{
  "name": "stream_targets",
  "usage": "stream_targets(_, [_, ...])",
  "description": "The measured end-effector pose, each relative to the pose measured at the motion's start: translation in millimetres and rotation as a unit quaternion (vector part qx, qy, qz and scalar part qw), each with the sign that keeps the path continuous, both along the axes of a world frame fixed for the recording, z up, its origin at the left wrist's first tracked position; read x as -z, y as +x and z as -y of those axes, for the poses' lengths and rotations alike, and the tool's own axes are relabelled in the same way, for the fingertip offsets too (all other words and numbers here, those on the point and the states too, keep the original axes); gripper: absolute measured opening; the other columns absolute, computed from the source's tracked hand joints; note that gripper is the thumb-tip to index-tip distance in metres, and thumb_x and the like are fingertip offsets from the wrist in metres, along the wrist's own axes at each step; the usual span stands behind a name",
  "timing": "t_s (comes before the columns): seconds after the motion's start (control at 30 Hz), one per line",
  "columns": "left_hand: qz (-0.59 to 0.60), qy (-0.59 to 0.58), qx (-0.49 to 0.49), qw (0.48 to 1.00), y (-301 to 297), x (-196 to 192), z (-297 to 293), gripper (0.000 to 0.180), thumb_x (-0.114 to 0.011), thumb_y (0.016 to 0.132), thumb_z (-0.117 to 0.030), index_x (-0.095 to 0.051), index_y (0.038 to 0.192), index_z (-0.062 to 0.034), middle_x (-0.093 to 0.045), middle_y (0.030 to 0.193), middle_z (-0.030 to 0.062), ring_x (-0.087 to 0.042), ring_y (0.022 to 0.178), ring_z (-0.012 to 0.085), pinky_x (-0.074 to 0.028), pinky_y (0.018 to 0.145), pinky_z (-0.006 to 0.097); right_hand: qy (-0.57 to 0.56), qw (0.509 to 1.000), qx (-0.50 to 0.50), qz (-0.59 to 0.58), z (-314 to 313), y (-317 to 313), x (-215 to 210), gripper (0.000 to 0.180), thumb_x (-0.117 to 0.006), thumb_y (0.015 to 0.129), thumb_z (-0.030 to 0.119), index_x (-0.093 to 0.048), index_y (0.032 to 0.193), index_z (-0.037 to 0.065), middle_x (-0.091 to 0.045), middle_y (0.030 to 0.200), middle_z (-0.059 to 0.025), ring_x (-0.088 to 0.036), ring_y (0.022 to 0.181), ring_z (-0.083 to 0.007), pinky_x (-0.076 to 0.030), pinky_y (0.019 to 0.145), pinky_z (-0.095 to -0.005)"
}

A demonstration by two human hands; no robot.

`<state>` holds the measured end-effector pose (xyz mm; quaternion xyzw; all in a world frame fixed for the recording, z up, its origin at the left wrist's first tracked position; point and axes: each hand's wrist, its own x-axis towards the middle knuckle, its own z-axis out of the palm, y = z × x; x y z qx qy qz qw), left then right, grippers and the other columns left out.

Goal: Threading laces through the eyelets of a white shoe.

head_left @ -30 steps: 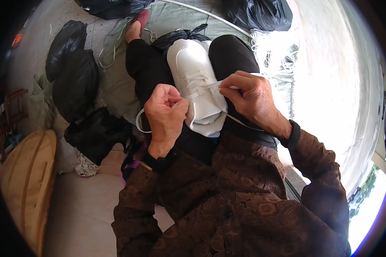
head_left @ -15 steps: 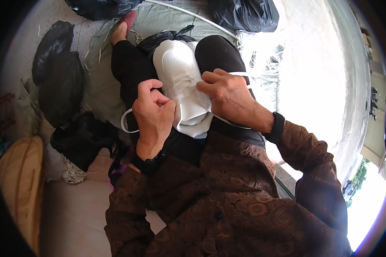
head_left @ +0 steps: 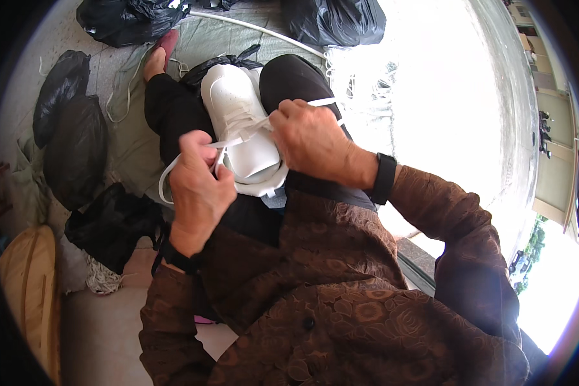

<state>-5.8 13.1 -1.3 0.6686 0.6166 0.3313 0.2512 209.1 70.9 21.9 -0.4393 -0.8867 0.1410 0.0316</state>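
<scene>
A white sneaker (head_left: pixel 224 90) rests between my knees, its toe pointing away from me and its opening towards me. White shoelace (head_left: pixel 237 110) crosses its front in several rows. My left hand (head_left: pixel 199 183) is closed on one end of the lace at the shoe's left side, and a loop of it hangs out past the wrist side. On the other side my right hand (head_left: pixel 309 138) is pinched on the other lace end, which sticks out beyond the knuckles. Between the two hands the lace stretches over the tongue. Another white shoe partly shows behind the sneaker.
Black plastic bags (head_left: pixel 77 151) lie along the left, and more stand at the far side (head_left: pixel 334 22). A tangle of white laces (head_left: pixel 367 90) lies right of my knee. A wooden board-like piece (head_left: pixel 29 289) stands at the lower left. Grey-green sheeting (head_left: pixel 132 106) covers the floor.
Both hands have risen off the shoe's sides and pulled the lace taut across the tongue. The whole view has shifted, so the shoe appears further left.
</scene>
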Motion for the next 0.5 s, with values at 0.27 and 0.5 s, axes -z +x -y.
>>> stream_targets(0.27, [0.184,-0.063,-0.07,0.978,10.5,-0.5,6.0,0.04,-0.065,0.065,0.009,-0.048,0.101,0.001,-0.066,0.08,0.0106,-0.067,0.069,0.0168,-0.056,0.066,0.029,0.059,0.985,-0.007,-0.159,5.6,1.9,9.9,0.034,-0.071,0.065,0.003,-0.061,0.097,-0.001,-0.064,0.092,-0.0167,-0.065,0.088,-0.0355,-0.055,0.075,-0.0418])
stream_targets(0.5, [0.172,-0.133,-0.061,0.974,0.4,-4.9,0.4,0.047,-0.072,0.062,0.001,-0.05,0.103,0.0041,-0.068,0.078,0.0125,-0.068,0.068,0.0202,-0.055,0.066,0.032,0.036,0.992,-0.039,-0.113,4.8,-2.6,7.0,0.028,-0.068,0.068,0.003,-0.059,0.095,0.002,-0.061,0.083,-0.0151,-0.064,0.08,-0.0329,-0.052,0.067,-0.0416])
